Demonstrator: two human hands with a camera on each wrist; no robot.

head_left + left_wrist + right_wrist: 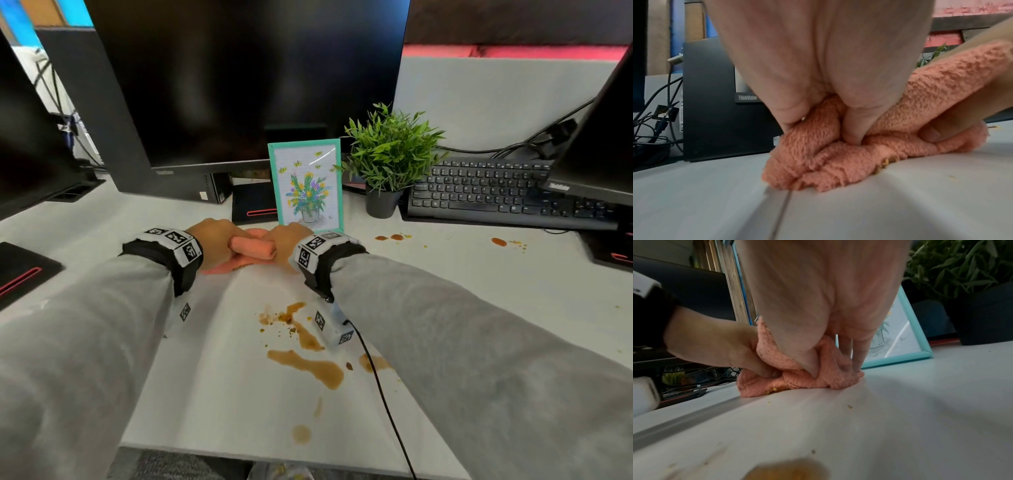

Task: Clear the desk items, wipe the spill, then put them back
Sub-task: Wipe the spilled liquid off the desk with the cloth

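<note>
**deskguy:** Bunching up the peach cloth (251, 248) was what both hands were doing, toward the back middle of the white worktop (212, 377), right in front of the teal picture frame (306, 185). Left hand (214, 241) had its fingers curled down into the folds, pinching a wad of it against the surface. Right hand (286, 245) gripped the other end, thumb tucked in and fingers pressed into the fabric.

**mopper22:** And the mess?

**deskguy:** Brown spill (305, 356) sat nearer the front edge, well apart from the cloth, with smaller drips (394, 237) off to the right. Potted plant (390, 157) stood just right of the frame, keyboard (486, 192) beyond it, monitor (239, 78) behind. Some yellowish crumbs clung to the cloth's bottom edge.
</note>
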